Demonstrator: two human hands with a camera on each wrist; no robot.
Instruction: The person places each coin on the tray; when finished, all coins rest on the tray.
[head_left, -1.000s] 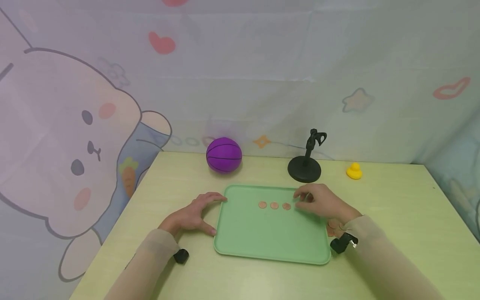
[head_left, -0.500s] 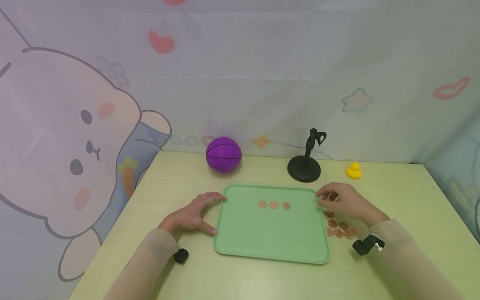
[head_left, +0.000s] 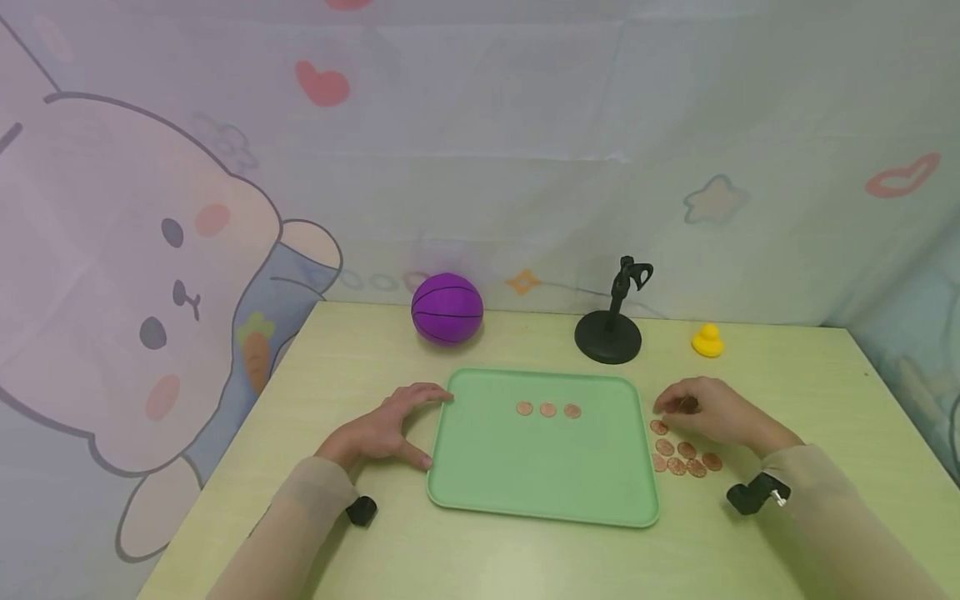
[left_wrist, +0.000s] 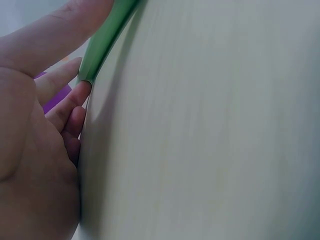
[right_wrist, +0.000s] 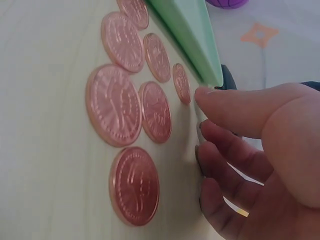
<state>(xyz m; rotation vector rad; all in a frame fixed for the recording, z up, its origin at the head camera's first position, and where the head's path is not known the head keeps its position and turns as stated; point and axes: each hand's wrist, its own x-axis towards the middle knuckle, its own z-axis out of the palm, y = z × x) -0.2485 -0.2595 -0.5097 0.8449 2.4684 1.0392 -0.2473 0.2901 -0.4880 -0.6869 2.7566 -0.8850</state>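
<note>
A: What is there behind the desk [head_left: 540,562]?

B: A pale cloth [head_left: 480,167] hangs there, with a big rabbit [head_left: 153,275] printed at its left side.

A: And the hands, from left to right?

B: The left hand [head_left: 382,429] has fingers and thumb spread apart, at the left rim of the green tray [head_left: 540,475], whose long side runs left to right. The right hand [head_left: 708,408] is beyond the right rim; its fingers are bent, the thumb stands apart from them, and nothing is pinched.

A: Where is its closest coin?

B: The nearest coin [head_left: 659,427] lies flat on the desk, between tray and right hand, just beside the thumb tip. If they touch, one cannot tell. Being round, it has no long axis. The left hand is much farther away from it.

A: How many of each, then?

B: From left to right: one purple ball [head_left: 447,309], three coins [head_left: 548,411] in a row on the tray, one black stand [head_left: 609,337], seven coins [head_left: 686,450] on the desk, counting the nearest one, and one yellow duck [head_left: 707,342].
</note>
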